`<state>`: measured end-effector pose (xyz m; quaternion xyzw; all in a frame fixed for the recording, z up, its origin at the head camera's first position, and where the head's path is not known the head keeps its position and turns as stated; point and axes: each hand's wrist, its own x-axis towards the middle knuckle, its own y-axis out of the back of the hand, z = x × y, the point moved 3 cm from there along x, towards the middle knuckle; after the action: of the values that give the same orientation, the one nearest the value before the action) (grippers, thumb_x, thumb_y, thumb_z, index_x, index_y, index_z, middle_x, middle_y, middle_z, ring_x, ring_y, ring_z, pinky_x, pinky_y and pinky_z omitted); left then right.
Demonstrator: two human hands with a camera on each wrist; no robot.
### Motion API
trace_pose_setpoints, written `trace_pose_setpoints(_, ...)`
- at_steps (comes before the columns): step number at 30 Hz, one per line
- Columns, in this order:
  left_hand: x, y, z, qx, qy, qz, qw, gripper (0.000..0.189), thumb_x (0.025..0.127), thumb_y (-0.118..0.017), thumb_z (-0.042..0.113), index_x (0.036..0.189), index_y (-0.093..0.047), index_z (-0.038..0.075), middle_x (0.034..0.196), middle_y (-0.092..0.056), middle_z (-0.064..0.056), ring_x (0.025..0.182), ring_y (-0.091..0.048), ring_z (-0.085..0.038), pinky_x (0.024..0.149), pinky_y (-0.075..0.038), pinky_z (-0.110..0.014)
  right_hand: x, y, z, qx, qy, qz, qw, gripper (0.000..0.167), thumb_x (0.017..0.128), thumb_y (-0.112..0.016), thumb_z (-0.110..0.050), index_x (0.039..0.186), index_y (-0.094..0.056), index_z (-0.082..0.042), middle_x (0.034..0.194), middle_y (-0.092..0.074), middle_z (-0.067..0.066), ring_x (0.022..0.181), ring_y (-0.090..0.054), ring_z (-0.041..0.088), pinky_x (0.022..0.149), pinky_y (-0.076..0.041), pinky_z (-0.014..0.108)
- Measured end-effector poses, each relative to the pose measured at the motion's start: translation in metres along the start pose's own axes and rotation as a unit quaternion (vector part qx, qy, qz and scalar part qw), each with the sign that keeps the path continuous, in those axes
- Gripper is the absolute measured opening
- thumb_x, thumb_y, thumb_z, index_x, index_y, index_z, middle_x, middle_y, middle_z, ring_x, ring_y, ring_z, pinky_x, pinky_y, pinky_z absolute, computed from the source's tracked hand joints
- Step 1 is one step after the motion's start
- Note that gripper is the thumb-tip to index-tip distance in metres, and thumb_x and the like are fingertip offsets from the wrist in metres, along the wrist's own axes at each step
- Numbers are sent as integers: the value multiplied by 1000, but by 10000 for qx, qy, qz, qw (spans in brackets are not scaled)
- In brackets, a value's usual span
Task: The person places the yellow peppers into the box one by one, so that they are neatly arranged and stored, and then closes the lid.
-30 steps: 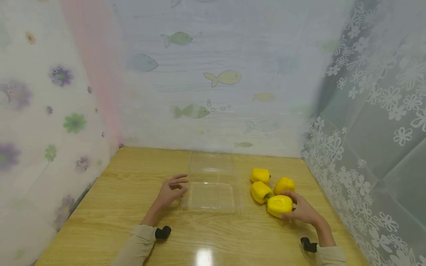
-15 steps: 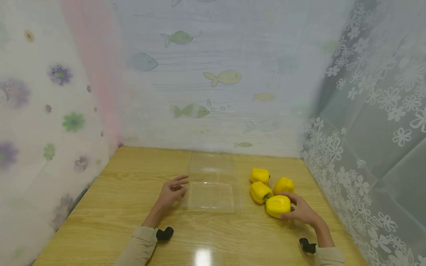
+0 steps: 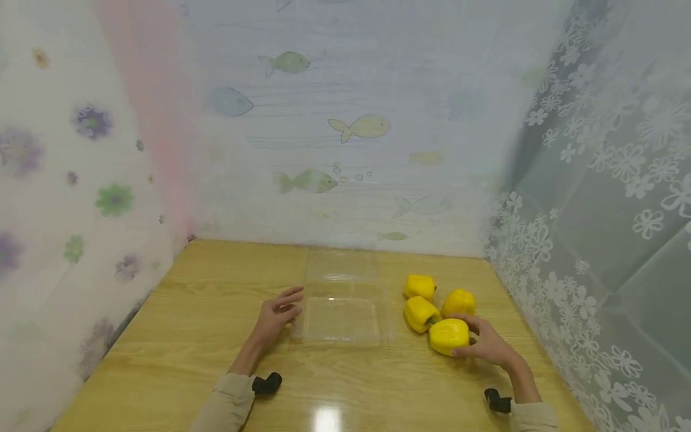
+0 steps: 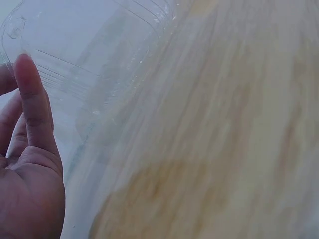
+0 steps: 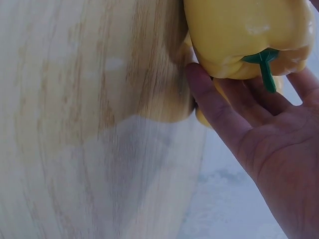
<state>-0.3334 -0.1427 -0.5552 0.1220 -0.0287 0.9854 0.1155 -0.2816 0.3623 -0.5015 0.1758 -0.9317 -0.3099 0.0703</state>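
In the head view, my right hand (image 3: pixel 488 343) has its thumb and fingers round the stem end of the nearest yellow bell pepper (image 3: pixel 448 337). The right wrist view shows that bell pepper (image 5: pixel 249 32) with its green stem towards the palm, the thumb at one side and fingers at the other. Three more yellow peppers lie close by: one at the back (image 3: pixel 418 287), one to the left (image 3: pixel 420 314) and one behind the hand (image 3: pixel 459 303). My left hand (image 3: pixel 272 318) has its fingers loosely extended at the left rim of a clear plastic clamshell box (image 3: pixel 342 321), whose lid lies back.
The wooden table (image 3: pixel 216 300) meets a fish-patterned curtain (image 3: pixel 345 150) at the back. Flowered sheets hang at the left (image 3: pixel 116 198) and right (image 3: pixel 621 210). A black wrist mount (image 3: pixel 267 384) sticks out from each sleeve.
My right hand and the nearest pepper have shifted slightly left, and the pepper's stem shows more. The left hand stays by the box. The head view has drifted a little.
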Motion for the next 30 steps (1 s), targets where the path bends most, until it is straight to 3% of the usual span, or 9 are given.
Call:
trace_pose_setpoints(14,-3,-3,-4,-155,-15,75,9998,47,97,-68,6,135,-54,-18,157,-42,-22,89,-63,-4,68,-55,-21,-3,-2,6,52,-60,69,9999,71,83,-85,-16,143,-53,2,143,-54,26,125,-52,47,93,-52,53)
trace_pose_setpoints(19,-1,-2,-8,-648,1,61,9979,52,99,-66,6,140,-47,-19,160,-37,-21,85,-60,-3,68,-51,-18,0,-1,10,-102,-81,86,9999,71,83,-85,-20,144,-54,-2,143,-55,23,125,-53,44,93,-50,46)
trace_pose_setpoints(24,-1,-1,-10,-1043,-43,6,9945,53,99,-63,2,141,-42,-22,160,-38,-17,80,-56,-2,66,-47,-16,1,0,11,-142,53,32,9999,71,83,-85,-20,144,-54,-2,143,-55,23,125,-53,45,94,-49,48)
trace_pose_setpoints(27,-1,-1,-11,-1125,-74,-25,9936,53,100,-62,1,141,-40,-24,159,-41,-14,80,-56,-1,66,-47,-16,0,1,12,-162,78,20,9998,70,83,-85,-19,144,-54,-2,142,-56,22,125,-53,41,95,-48,50)
trace_pose_setpoints(30,-1,-2,-12,-1198,-106,-54,9927,53,100,-62,0,141,-39,-24,159,-41,-14,80,-57,-1,66,-48,-15,-1,2,14,-158,79,21,9998,70,83,-85,-19,144,-55,-2,141,-57,20,124,-55,29,97,-46,52)
